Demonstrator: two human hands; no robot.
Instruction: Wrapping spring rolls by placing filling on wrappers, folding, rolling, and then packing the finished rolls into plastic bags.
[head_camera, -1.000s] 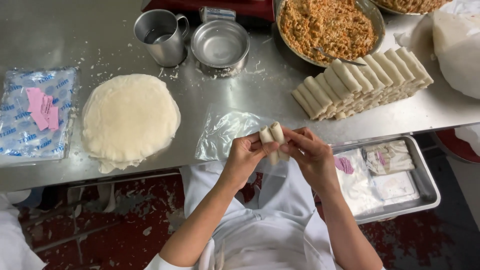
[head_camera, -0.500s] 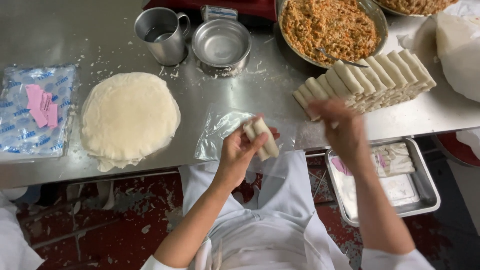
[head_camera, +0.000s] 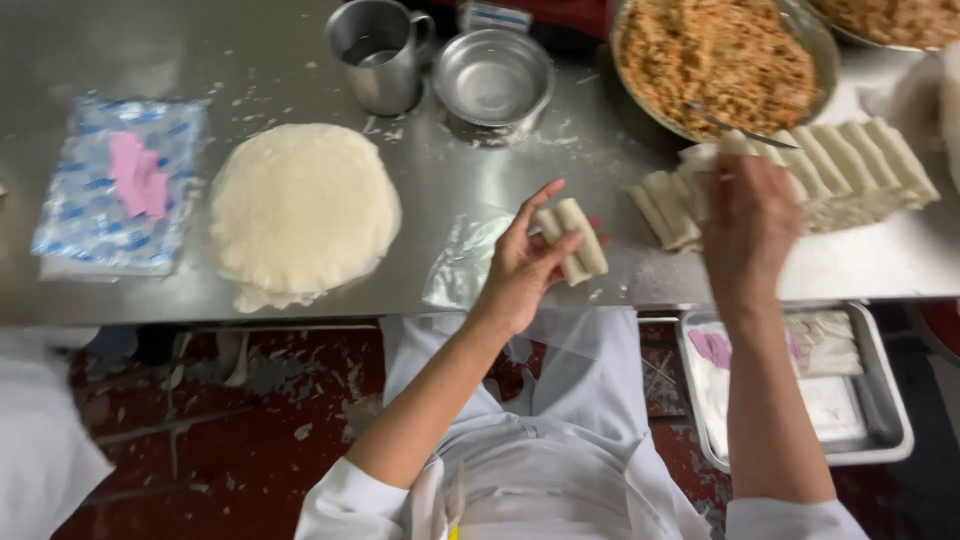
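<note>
- While the left hand grips two pale rolled spring rolls above the steel counter's front edge, its fingers curl round them.
- Right hand, blurred, reaches to the stacked row of finished rolls; whether it grips anything I cannot tell.
- Round wrapper stack lies left; filling bowl behind.

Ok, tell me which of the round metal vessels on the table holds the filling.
The wide pan at the top right: it is heaped with orange-brown filling. The handled mug and the small bowl beside it show none.
</note>
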